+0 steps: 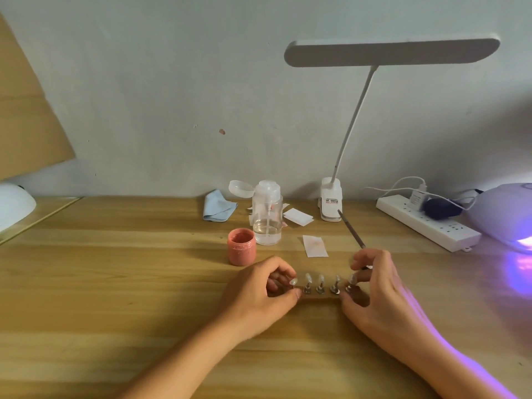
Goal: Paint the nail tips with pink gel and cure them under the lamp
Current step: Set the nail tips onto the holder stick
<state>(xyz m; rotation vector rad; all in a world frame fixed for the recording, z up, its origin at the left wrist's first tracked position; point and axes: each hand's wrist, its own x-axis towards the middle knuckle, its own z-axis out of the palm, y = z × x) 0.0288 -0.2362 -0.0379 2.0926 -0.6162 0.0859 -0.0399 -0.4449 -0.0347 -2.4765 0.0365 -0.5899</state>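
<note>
Bare surface runs wide on the left, back to the wall, and along the near edge outside both forearms. The left grip and right grip close off both ends of the nail tip stand. Behind it to the left, the pink jar and pump bottle stand close together; the brush slants up from the right grip. The power strip lies across the way to the curing lamp

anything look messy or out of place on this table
Mildly messy: the pink gel jar stands uncapped, its rim looks smeared; the clear pump bottle has its lid flipped open; a wipe nearby looks faintly stained.
</note>
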